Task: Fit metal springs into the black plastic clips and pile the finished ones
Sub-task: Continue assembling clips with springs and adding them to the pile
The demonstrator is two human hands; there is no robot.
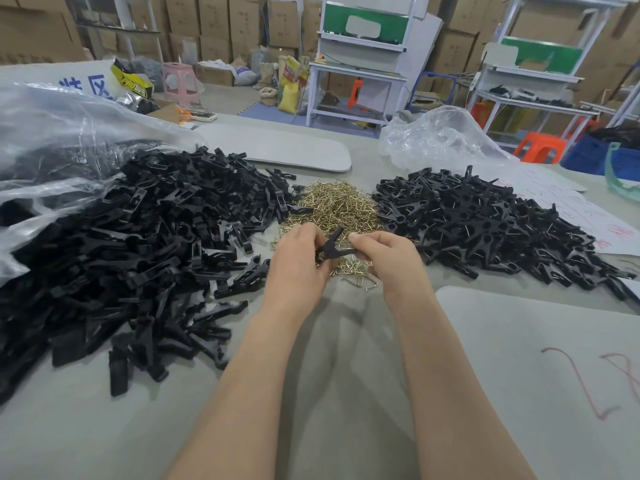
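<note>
Black plastic clip (333, 244) is pinched between left hand (297, 259) and right hand (385, 255), just above the brass spring heap (332, 204). Loose clip halves (138, 237) crowd the left and finished clips (485, 223) the right of the grey table (329, 375).

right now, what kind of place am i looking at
Most likely a factory assembly floor: stacked cardboard boxes line the back wall, white workbenches stand before them, and bulk piles of black plastic clips and metal springs cover the table.
</note>
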